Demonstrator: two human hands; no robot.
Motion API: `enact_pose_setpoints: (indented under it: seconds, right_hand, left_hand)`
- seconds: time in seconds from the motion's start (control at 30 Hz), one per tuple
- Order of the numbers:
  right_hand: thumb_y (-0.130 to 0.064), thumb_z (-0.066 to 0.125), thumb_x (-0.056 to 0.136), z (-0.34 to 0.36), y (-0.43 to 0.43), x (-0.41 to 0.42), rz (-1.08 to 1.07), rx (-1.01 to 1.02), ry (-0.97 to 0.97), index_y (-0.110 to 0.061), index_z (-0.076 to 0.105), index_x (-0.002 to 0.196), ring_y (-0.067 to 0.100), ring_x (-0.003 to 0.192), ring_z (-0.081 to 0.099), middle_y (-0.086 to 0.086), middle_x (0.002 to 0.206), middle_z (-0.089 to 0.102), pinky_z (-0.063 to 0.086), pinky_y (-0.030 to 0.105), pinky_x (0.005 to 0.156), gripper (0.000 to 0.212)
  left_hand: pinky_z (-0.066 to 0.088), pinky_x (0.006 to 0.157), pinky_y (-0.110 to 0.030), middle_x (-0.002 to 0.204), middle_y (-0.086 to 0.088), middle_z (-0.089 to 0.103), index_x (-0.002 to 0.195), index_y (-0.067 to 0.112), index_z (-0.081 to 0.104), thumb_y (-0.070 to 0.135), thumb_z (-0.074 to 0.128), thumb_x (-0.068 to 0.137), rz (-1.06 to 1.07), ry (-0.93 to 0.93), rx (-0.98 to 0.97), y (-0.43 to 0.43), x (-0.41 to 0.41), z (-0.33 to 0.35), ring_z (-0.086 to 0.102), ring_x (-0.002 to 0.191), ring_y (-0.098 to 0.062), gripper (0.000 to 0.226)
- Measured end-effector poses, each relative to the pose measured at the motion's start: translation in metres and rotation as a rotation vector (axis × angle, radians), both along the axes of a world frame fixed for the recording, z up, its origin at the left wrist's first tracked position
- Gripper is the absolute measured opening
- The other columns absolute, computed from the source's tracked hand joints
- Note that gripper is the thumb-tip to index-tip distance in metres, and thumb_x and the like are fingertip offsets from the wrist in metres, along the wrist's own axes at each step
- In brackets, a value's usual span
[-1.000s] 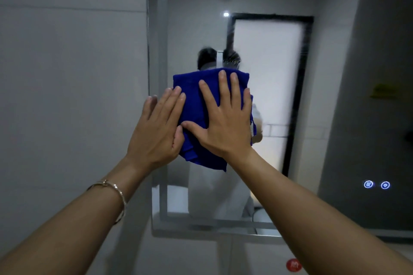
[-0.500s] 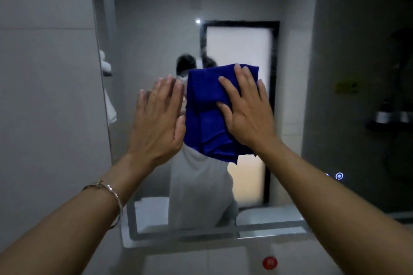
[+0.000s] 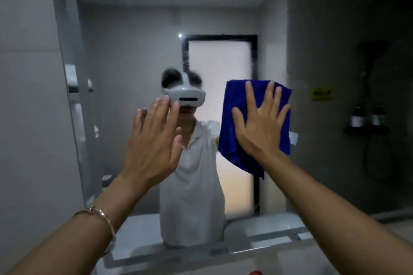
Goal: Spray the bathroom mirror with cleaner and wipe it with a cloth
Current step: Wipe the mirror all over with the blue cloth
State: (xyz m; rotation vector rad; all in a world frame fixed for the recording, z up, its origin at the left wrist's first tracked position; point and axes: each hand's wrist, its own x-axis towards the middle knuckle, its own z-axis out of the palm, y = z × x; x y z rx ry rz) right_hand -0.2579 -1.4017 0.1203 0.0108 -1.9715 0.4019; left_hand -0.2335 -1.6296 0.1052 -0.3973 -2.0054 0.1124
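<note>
I see the cloth (image 3: 234,96) flat on the mirror (image 3: 134,51), right of its middle, under my right hand (image 3: 261,131). My left hand (image 3: 152,140) is raised before the mirror, left of the cloth and apart from it.

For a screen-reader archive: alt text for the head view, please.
A right hand presses a blue cloth flat against a bathroom mirror; the open left hand, bracelet on its wrist, is raised beside it. The mirror reflects a person in white wearing a headset.

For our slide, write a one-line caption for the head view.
Right hand presses a blue cloth flat against the mirror; left hand is open, apart from the cloth.
</note>
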Motion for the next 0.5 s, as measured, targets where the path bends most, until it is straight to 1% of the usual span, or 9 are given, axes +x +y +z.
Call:
enact_pose_setpoints:
  seconds: [0.07,0.13,0.2,0.27,0.33,0.4,0.47,0.5]
  right_hand:
    - [-0.06,0.012,0.088,-0.001,-0.035,-0.003,-0.001,0.006,0.016,-0.031,0.001,0.152,0.038,0.144,-0.01,0.02,0.158,-0.006,-0.004,0.062,0.112,0.071]
    - [-0.065,0.011,0.087,0.004,-0.076,-0.002,0.04,0.046,0.044,-0.03,0.003,0.152,0.039,0.144,-0.009,0.022,0.157,-0.004,-0.007,0.062,0.11,0.075]
    - [-0.072,0.017,0.085,0.009,-0.115,-0.001,0.07,0.178,0.069,-0.029,0.003,0.152,0.04,0.143,-0.009,0.022,0.157,-0.005,-0.011,0.061,0.108,0.08]
    - [-0.072,0.025,0.086,0.008,-0.143,-0.003,0.051,0.323,0.056,-0.028,0.001,0.152,0.041,0.143,-0.01,0.021,0.157,-0.007,-0.012,0.061,0.108,0.083]
    - [-0.066,0.032,0.088,0.008,-0.152,-0.007,0.025,0.377,0.089,-0.028,0.009,0.152,0.041,0.144,-0.003,0.021,0.157,0.001,-0.007,0.062,0.109,0.078]
    - [-0.058,0.035,0.089,0.011,-0.145,-0.012,0.015,0.413,0.155,-0.027,0.022,0.15,0.039,0.144,0.01,0.019,0.157,0.015,0.004,0.062,0.111,0.07]
    - [-0.054,0.034,0.09,0.023,-0.128,-0.016,0.01,0.462,0.202,-0.026,0.031,0.147,0.035,0.143,0.02,0.015,0.155,0.025,0.012,0.06,0.111,0.064]
    - [-0.053,0.032,0.09,0.032,-0.117,-0.016,0.018,0.461,0.217,-0.026,0.035,0.146,0.034,0.142,0.023,0.013,0.154,0.028,0.015,0.058,0.111,0.062]
  left_hand:
    - [0.0,0.113,-0.043,0.155,-0.015,0.016,0.149,0.011,0.014,0.037,0.027,0.093,0.005,0.012,0.043,-0.011,0.003,0.005,0.015,0.142,-0.029,0.064]
    - [0.01,0.112,-0.051,0.154,-0.017,0.018,0.148,0.01,0.012,0.036,0.026,0.091,0.013,0.019,0.093,-0.023,0.009,0.01,0.019,0.141,-0.032,0.064]
    - [0.018,0.109,-0.058,0.152,-0.017,0.018,0.146,0.008,0.013,0.034,0.026,0.091,0.024,0.025,0.119,-0.037,0.014,0.009,0.022,0.14,-0.035,0.063]
    - [0.021,0.108,-0.059,0.151,-0.019,0.016,0.146,0.004,0.014,0.032,0.025,0.091,0.038,0.008,0.14,-0.052,0.018,0.006,0.024,0.138,-0.038,0.063]
    - [0.025,0.106,-0.062,0.149,-0.024,0.019,0.144,0.0,0.017,0.03,0.026,0.089,0.085,-0.022,0.143,-0.066,0.019,0.003,0.029,0.134,-0.041,0.063]
    - [0.027,0.105,-0.063,0.148,-0.025,0.021,0.144,-0.001,0.018,0.031,0.026,0.087,0.125,-0.051,0.139,-0.073,0.02,0.006,0.029,0.134,-0.041,0.065]
    - [0.026,0.105,-0.063,0.149,-0.025,0.02,0.144,-0.001,0.018,0.033,0.027,0.087,0.133,-0.053,0.147,-0.07,0.02,0.013,0.026,0.135,-0.04,0.067]
    - [0.025,0.105,-0.063,0.149,-0.025,0.02,0.144,0.0,0.019,0.033,0.028,0.087,0.12,-0.043,0.152,-0.065,0.019,0.016,0.025,0.136,-0.04,0.067]
